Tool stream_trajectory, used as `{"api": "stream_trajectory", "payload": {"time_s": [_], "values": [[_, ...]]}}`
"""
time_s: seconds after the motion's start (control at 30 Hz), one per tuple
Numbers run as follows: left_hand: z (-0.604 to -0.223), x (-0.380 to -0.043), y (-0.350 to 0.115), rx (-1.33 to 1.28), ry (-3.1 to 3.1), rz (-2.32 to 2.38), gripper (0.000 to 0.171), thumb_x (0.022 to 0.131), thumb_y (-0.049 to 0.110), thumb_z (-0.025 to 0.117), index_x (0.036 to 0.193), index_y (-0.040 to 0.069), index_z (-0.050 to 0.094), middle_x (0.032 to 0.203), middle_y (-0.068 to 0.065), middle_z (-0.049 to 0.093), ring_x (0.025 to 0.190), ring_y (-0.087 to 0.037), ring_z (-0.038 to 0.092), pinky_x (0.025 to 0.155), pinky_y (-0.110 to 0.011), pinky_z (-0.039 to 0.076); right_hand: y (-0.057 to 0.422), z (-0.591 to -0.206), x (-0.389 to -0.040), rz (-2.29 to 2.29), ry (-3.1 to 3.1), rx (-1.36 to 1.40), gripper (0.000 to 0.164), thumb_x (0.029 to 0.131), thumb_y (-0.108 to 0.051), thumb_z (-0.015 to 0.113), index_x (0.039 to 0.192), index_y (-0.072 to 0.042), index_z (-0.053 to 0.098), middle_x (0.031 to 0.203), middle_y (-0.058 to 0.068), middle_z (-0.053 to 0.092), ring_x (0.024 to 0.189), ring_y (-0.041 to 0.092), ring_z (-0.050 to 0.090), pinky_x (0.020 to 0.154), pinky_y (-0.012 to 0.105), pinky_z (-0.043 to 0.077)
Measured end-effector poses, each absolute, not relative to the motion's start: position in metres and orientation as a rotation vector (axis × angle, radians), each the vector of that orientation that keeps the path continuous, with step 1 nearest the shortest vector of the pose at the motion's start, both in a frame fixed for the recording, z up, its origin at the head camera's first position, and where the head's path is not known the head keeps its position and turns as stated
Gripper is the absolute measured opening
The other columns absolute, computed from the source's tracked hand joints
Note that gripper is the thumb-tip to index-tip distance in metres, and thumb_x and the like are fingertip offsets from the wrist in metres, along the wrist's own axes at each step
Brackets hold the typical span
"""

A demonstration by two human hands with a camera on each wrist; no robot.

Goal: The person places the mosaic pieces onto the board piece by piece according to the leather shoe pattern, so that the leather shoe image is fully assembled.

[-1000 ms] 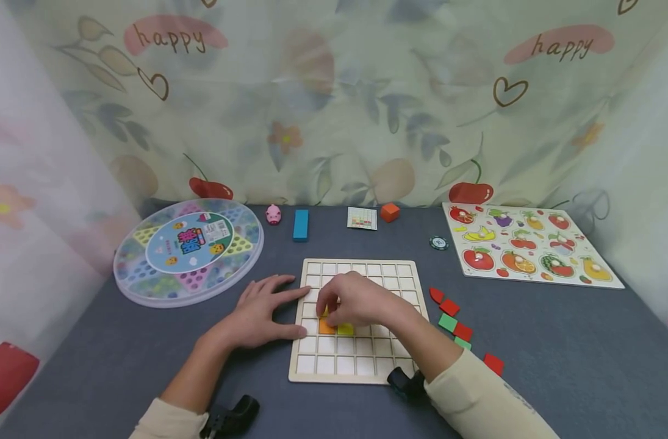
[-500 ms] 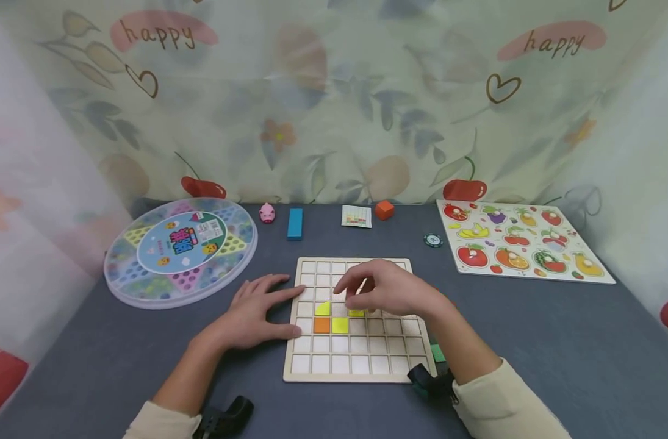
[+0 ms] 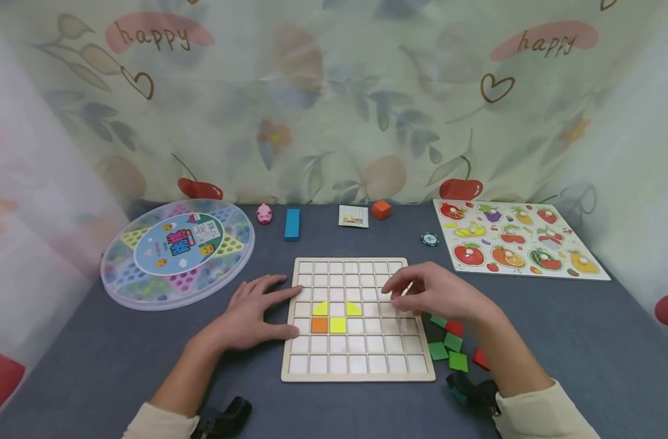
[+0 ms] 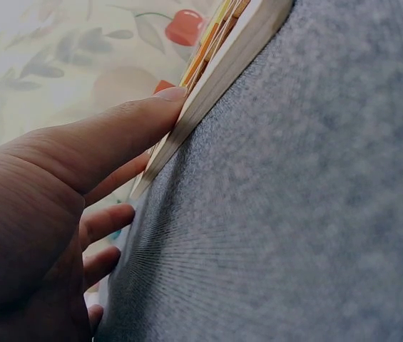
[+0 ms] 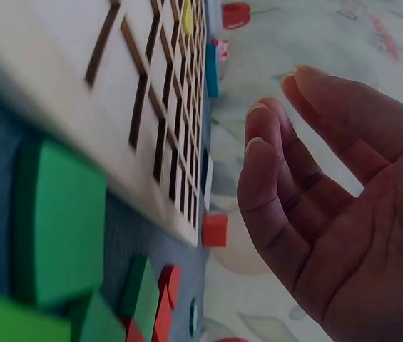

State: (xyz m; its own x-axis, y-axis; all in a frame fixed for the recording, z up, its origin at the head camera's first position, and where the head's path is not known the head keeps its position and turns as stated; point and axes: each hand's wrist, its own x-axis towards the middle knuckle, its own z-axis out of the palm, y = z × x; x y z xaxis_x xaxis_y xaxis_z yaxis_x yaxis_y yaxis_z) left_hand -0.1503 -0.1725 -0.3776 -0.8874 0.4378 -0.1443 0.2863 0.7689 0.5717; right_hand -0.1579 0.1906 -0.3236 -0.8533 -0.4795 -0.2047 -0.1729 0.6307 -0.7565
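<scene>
A wooden grid board (image 3: 358, 374) with white cells lies at the middle of the table. In it sit an orange square tile (image 3: 319, 325), a yellow square tile (image 3: 338, 325) and two yellow round-edged tiles, one at the left (image 3: 320, 309) and the other yellow tile (image 3: 354, 310) further right. My left hand (image 3: 249, 314) touches the board's left edge with spread fingers; in the left wrist view the thumb (image 4: 126, 125) presses on its rim. Above the board's right side hovers my right hand (image 3: 435, 294), fingers loosely bent and nothing between them, as the right wrist view shows.
Green tiles (image 3: 438, 351) and red tiles (image 3: 481, 358) lie right of the board, partly behind my right arm. Further back are a round game box (image 3: 240, 268), pink pig (image 3: 264, 214), blue block (image 3: 292, 225), small card (image 3: 353, 216), orange cube (image 3: 381, 210), chip (image 3: 429, 239) and fruit board (image 3: 531, 276).
My right hand has moved right from the tiles across the board, uncovering both yellow round-edged tiles. The left hand stays at the board's left edge. The head view has shifted slightly.
</scene>
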Motion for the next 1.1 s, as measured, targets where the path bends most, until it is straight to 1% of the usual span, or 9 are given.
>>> {"api": "stream_trajectory", "payload": {"time_s": [0.07, 0.33, 0.4, 0.57, 0.67, 0.8, 1.0, 1.1], "values": [[-0.378, -0.151, -0.172, 0.552, 2.696, 0.803, 0.079, 0.087, 0.059, 0.076, 0.156, 0.032, 0.048, 0.167, -0.011, 0.030, 0.154, -0.045, 0.017, 0.124, -0.070, 0.003, 0.199, -0.324, -0.157, -1.069, 2.480, -0.505, 0.025, 0.095, -0.017, 0.075, 0.118, -0.008, 0.074, 0.100, 0.003, 0.071, 0.080, 0.026, 0.065, 0.073, 0.041, 0.059], [-0.380, -0.153, -0.174, 0.559, 2.698, 0.804, 0.079, 0.087, 0.059, 0.076, 0.156, 0.032, 0.048, 0.167, -0.012, 0.030, 0.154, -0.046, 0.017, 0.124, -0.071, 0.002, 0.225, -0.328, -0.152, -0.943, 2.582, -0.470, 0.023, 0.093, -0.017, 0.077, 0.115, -0.010, 0.075, 0.099, 0.001, 0.070, 0.085, 0.020, 0.062, 0.071, 0.033, 0.055], [-0.381, -0.153, -0.174, 0.564, 2.698, 0.812, 0.079, 0.087, 0.059, 0.076, 0.156, 0.031, 0.049, 0.167, -0.012, 0.030, 0.154, -0.046, 0.016, 0.123, -0.071, 0.002, 0.230, -0.329, -0.150, -0.901, 2.603, -0.456, 0.021, 0.092, -0.015, 0.077, 0.112, -0.010, 0.075, 0.096, 0.001, 0.069, 0.084, 0.019, 0.061, 0.071, 0.033, 0.054], [-0.381, -0.151, -0.175, 0.554, 2.693, 0.831, 0.080, 0.086, 0.059, 0.076, 0.156, 0.031, 0.048, 0.167, -0.013, 0.030, 0.154, -0.046, 0.016, 0.123, -0.071, 0.000, 0.236, -0.334, -0.148, -0.772, 2.666, -0.432, 0.016, 0.089, -0.012, 0.078, 0.105, -0.011, 0.076, 0.084, -0.001, 0.065, 0.079, 0.016, 0.057, 0.068, 0.032, 0.049], [-0.380, -0.151, -0.175, 0.546, 2.692, 0.832, 0.080, 0.086, 0.059, 0.076, 0.156, 0.031, 0.049, 0.167, -0.013, 0.030, 0.154, -0.047, 0.016, 0.123, -0.071, 0.000, 0.238, -0.337, -0.148, -0.714, 2.699, -0.442, 0.013, 0.089, -0.012, 0.079, 0.102, -0.011, 0.076, 0.080, -0.002, 0.063, 0.076, 0.015, 0.056, 0.067, 0.032, 0.049], [-0.380, -0.152, -0.174, 0.555, 2.691, 0.824, 0.080, 0.086, 0.060, 0.076, 0.156, 0.032, 0.048, 0.167, -0.012, 0.030, 0.153, -0.046, 0.017, 0.123, -0.071, 0.001, 0.241, -0.339, -0.147, -0.684, 2.706, -0.437, 0.011, 0.088, -0.014, 0.080, 0.099, -0.012, 0.075, 0.081, -0.002, 0.062, 0.076, 0.015, 0.056, 0.068, 0.032, 0.049], [-0.381, -0.152, -0.174, 0.546, 2.692, 0.811, 0.080, 0.086, 0.061, 0.076, 0.156, 0.032, 0.048, 0.167, -0.012, 0.029, 0.154, -0.046, 0.017, 0.124, -0.071, 0.001, 0.240, -0.341, -0.146, -0.705, 2.685, -0.431, 0.017, 0.086, -0.015, 0.083, 0.093, -0.014, 0.067, 0.085, 0.000, 0.060, 0.080, 0.017, 0.055, 0.068, 0.032, 0.048], [-0.381, -0.152, -0.173, 0.555, 2.697, 0.809, 0.080, 0.086, 0.060, 0.076, 0.156, 0.032, 0.048, 0.167, -0.012, 0.030, 0.153, -0.046, 0.018, 0.123, -0.071, 0.002, 0.239, -0.341, -0.147, -0.753, 2.673, -0.441, 0.018, 0.086, -0.014, 0.083, 0.091, -0.014, 0.066, 0.084, 0.000, 0.061, 0.079, 0.017, 0.056, 0.068, 0.032, 0.050]]}}
